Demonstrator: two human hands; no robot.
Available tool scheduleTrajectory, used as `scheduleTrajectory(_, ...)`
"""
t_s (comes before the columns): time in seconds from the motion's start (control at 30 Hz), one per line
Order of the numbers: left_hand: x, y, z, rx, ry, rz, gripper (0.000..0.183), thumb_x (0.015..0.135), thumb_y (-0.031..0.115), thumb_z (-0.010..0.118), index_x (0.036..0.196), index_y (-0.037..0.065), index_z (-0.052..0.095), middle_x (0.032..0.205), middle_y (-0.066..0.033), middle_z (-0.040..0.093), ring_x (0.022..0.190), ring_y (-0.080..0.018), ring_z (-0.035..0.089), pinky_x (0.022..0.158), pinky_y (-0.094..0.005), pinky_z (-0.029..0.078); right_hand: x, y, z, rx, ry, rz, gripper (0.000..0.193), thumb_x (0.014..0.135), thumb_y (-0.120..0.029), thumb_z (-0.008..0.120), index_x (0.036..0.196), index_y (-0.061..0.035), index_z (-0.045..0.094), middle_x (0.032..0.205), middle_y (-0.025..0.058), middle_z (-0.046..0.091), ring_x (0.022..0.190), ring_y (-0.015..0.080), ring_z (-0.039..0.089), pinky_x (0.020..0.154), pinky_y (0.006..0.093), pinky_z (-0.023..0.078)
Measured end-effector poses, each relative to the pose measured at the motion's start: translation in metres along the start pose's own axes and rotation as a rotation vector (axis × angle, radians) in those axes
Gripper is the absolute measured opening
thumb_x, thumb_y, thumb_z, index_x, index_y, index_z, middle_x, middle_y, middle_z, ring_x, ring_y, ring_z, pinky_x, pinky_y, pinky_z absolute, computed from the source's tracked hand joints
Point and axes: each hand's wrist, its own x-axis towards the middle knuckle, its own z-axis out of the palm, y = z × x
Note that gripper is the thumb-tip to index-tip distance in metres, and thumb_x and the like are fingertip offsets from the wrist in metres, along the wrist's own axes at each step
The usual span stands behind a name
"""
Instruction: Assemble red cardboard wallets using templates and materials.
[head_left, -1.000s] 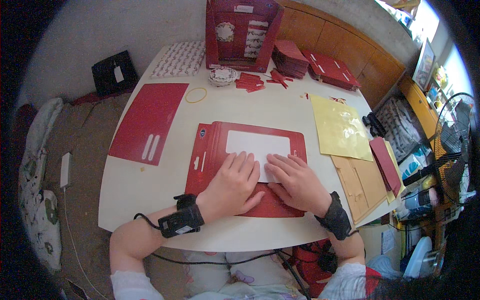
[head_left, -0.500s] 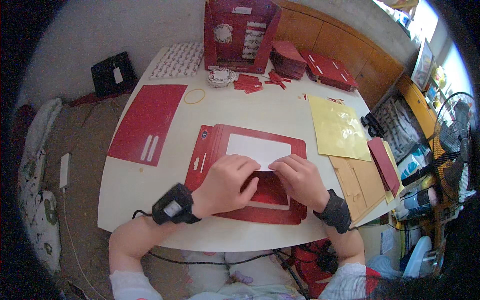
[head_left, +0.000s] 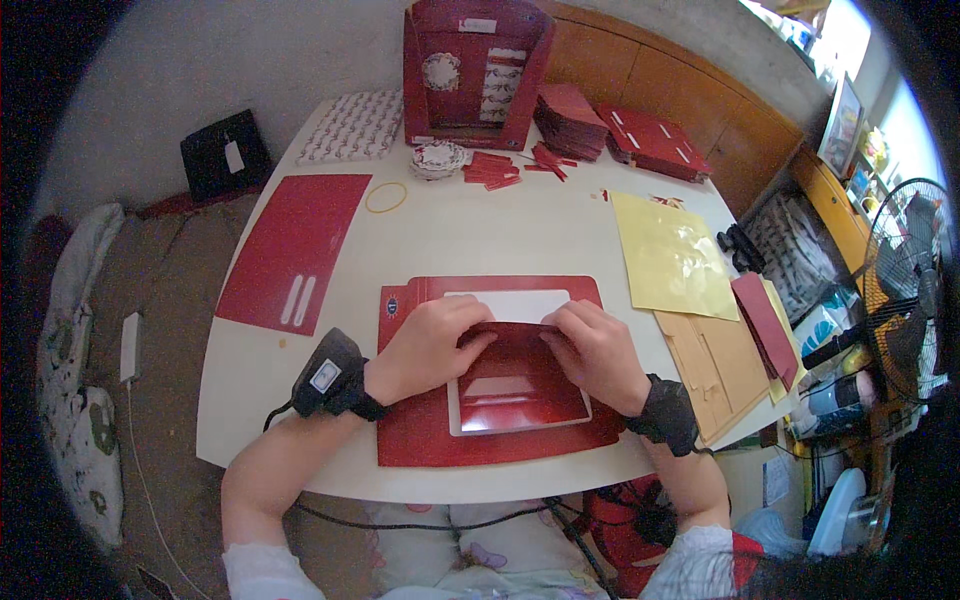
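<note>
A flat red card [head_left: 415, 435] with rounded corners lies near the table's front edge. Over its middle is a glossy, red-looking panel [head_left: 520, 385] with a thin white border; whether it is clear film over red card I cannot tell. A white area [head_left: 520, 306] shows above its far edge. My left hand [head_left: 432, 345] pinches that edge at its left end, and my right hand [head_left: 600, 355] pinches it at the right. Both sets of fingers are closed, the tips partly hidden. Each wrist wears a black band.
A red sheet [head_left: 300, 245] with two white slots lies left, beside a yellow rubber band [head_left: 386, 197]. Yellow sheets [head_left: 675, 260] and tan card [head_left: 705, 360] lie right. A red display box [head_left: 478, 80], red card stacks [head_left: 570, 122] and white labels [head_left: 437, 160] stand behind.
The red card has shifted toward me and turned straighter. Less of the white area shows, and more of the glossy panel lies in view. Both hands stay pinched on its edge.
</note>
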Motion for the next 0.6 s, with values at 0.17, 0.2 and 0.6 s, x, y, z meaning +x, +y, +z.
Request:
scheduleTrajectory(0.17,0.002,-0.006,0.002,-0.014,-0.013,-0.049,0.016,0.077,0.006,0.072,0.087,0.000,0.061,0.083,-0.0163,0.064,0.080,-0.0334,0.064,0.070,-0.0387,0.052,0.002,-0.001,0.004,-0.049,0.026,0.025,0.010,0.083,-0.008,0.063,0.090,-0.0053,0.058,0.083,0.0098,0.059,0.079,0.0295,0.060,0.067,0.0400,0.051)
scheduleTrajectory(0.2,0.002,-0.007,0.002,-0.025,-0.013,-0.058,0.015,0.077,0.006,0.072,0.087,0.000,0.062,0.083,-0.0163,0.064,0.080,-0.0338,0.064,0.071,-0.0391,0.052,0.003,0.000,0.005,-0.063,0.031,0.036,0.009,0.082,-0.008,0.063,0.090,-0.0055,0.058,0.083,0.0095,0.058,0.079,0.0291,0.060,0.067,0.0400,0.051)
scheduleTrajectory(0.6,0.005,-0.016,0.002,0.125,0.034,-0.027,0.015,0.078,0.008,0.071,0.089,0.001,0.063,0.086,-0.0160,0.064,0.083,-0.0351,0.064,0.073,-0.0407,0.052,0.010,0.001,0.013,-0.144,0.053,0.053,0.010,0.080,-0.008,0.063,0.089,-0.0071,0.058,0.083,0.0085,0.059,0.079,0.0281,0.061,0.067,0.0393,0.051)
